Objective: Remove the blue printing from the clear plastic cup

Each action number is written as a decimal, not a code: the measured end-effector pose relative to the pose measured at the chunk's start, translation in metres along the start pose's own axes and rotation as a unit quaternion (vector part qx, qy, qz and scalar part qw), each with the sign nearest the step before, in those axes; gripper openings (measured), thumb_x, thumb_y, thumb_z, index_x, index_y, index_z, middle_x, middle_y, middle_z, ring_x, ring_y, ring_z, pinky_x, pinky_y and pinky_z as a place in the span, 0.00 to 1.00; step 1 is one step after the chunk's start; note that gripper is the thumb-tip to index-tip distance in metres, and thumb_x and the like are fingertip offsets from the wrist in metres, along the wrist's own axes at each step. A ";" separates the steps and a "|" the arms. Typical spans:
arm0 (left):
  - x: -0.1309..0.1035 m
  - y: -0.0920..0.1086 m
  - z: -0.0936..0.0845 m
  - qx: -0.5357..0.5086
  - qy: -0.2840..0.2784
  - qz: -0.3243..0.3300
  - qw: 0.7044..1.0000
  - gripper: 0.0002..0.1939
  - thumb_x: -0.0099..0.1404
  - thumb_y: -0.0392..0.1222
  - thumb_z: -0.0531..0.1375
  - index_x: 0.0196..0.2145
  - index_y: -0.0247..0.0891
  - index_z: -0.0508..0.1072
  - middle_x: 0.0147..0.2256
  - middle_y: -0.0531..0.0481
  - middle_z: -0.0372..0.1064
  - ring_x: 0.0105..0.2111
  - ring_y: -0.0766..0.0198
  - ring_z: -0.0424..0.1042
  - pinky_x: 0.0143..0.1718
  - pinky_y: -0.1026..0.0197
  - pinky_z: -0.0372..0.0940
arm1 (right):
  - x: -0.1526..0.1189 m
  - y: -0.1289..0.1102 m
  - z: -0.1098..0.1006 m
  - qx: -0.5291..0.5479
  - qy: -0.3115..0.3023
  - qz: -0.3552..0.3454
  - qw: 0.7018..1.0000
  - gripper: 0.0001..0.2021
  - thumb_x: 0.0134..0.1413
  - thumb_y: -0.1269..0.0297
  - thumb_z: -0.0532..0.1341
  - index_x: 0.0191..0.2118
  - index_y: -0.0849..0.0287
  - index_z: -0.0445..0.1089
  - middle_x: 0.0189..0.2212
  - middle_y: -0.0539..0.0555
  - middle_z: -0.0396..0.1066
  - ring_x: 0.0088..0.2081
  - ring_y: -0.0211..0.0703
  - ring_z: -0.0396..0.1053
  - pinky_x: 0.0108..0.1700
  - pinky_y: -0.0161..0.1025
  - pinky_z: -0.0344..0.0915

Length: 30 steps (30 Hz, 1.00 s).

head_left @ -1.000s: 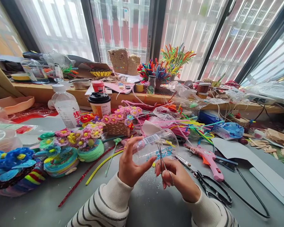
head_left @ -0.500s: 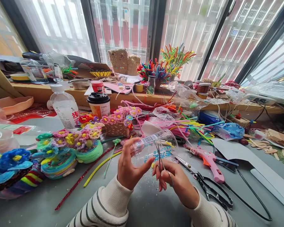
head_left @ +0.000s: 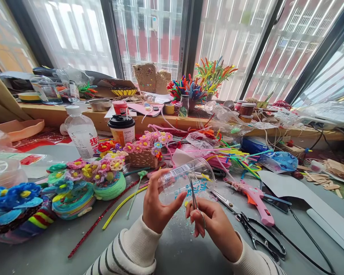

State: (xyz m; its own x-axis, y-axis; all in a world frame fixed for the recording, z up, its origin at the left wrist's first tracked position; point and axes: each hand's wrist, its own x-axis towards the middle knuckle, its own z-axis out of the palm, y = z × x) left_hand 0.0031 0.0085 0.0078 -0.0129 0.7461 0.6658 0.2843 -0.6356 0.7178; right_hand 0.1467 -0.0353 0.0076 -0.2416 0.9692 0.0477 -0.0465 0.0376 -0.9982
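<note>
A clear plastic cup (head_left: 172,187) with blue lettering and a barcode lies on its side in the air, its wide mouth to the right. My left hand (head_left: 160,204) grips it near the base, thumb below and fingers behind. In my right hand (head_left: 212,221) is a small pair of metal scissors (head_left: 193,191), their blades pointing up against the cup's side. The blades look nearly closed; whether they pass through the plastic I cannot tell. Small bits of debris (head_left: 179,229) are scattered on the grey table beneath.
Large black-handled scissors (head_left: 260,233) and a pink glue gun (head_left: 255,198) with its cord lie to the right. Pipe-cleaner flower baskets (head_left: 110,185) stand left. Behind are a water bottle (head_left: 81,133), a lidded paper cup (head_left: 122,130) and heaped pipe cleaners (head_left: 212,154).
The scissors' handles have come closer together as my right fingers closed, and the blades look narrower against the cup. My left hand still holds the cup in nearly the same place.
</note>
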 end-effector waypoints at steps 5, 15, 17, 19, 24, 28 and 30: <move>0.000 0.001 0.000 -0.006 0.001 -0.003 1.000 0.25 0.51 0.41 0.61 0.46 0.38 0.58 0.43 0.44 0.61 0.41 0.60 0.68 0.39 0.58 0.70 | 0.000 -0.003 0.001 -0.011 0.010 0.011 1.000 0.22 0.39 0.44 0.59 0.19 0.62 0.60 0.18 0.46 0.58 0.12 0.25 0.53 0.15 0.28 0.56; 0.005 -0.007 -0.008 0.000 -0.045 0.003 0.999 0.27 0.50 0.40 0.62 0.47 0.40 0.57 0.46 0.42 0.60 0.46 0.55 0.65 0.44 0.52 0.66 | -0.001 -0.007 -0.007 -0.068 -0.030 0.008 0.997 0.25 0.40 0.40 0.55 0.21 0.62 0.62 0.16 0.46 0.56 0.15 0.28 0.56 0.17 0.29 0.58; 0.007 -0.006 -0.010 -0.004 -0.058 0.005 0.998 0.26 0.51 0.40 0.62 0.47 0.41 0.57 0.46 0.42 0.60 0.46 0.55 0.65 0.44 0.52 0.66 | -0.001 -0.009 -0.008 -0.078 -0.053 -0.006 0.996 0.25 0.41 0.39 0.54 0.20 0.62 0.61 0.18 0.48 0.57 0.17 0.30 0.57 0.18 0.29 0.58; 0.008 -0.006 -0.011 -0.008 -0.068 0.010 0.998 0.26 0.51 0.40 0.62 0.47 0.41 0.57 0.46 0.43 0.60 0.45 0.56 0.66 0.44 0.52 0.66 | -0.002 -0.010 -0.009 -0.087 -0.066 -0.019 0.994 0.26 0.42 0.38 0.53 0.21 0.62 0.60 0.19 0.49 0.57 0.18 0.30 0.58 0.18 0.30 0.59; 0.008 -0.008 -0.012 -0.002 -0.090 0.023 0.996 0.27 0.50 0.40 0.62 0.47 0.40 0.56 0.47 0.42 0.60 0.47 0.55 0.64 0.45 0.52 0.65 | -0.002 -0.011 -0.011 -0.107 -0.084 -0.035 0.990 0.28 0.40 0.35 0.50 0.20 0.61 0.58 0.21 0.49 0.57 0.19 0.31 0.58 0.19 0.31 0.59; 0.009 -0.007 -0.012 0.009 -0.096 0.034 0.995 0.27 0.50 0.40 0.62 0.47 0.40 0.57 0.46 0.41 0.60 0.47 0.55 0.64 0.45 0.52 0.65 | -0.001 -0.011 -0.013 -0.101 -0.093 -0.034 0.990 0.29 0.40 0.34 0.50 0.20 0.61 0.58 0.22 0.49 0.57 0.20 0.31 0.58 0.20 0.31 0.60; 0.009 -0.007 -0.013 0.018 -0.099 0.041 0.994 0.27 0.50 0.40 0.62 0.46 0.40 0.57 0.46 0.42 0.60 0.47 0.56 0.64 0.46 0.52 0.65 | -0.001 -0.011 -0.014 -0.100 -0.094 -0.038 0.990 0.28 0.41 0.35 0.50 0.20 0.61 0.59 0.22 0.50 0.57 0.20 0.31 0.58 0.20 0.31 0.60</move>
State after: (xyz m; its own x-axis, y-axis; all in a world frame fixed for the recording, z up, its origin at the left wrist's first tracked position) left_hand -0.0112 0.0171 0.0121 0.1993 0.7182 0.6667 0.3102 -0.6916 0.6523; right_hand 0.1605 -0.0332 0.0179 -0.4225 0.8996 0.1107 0.1173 0.1753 -0.9775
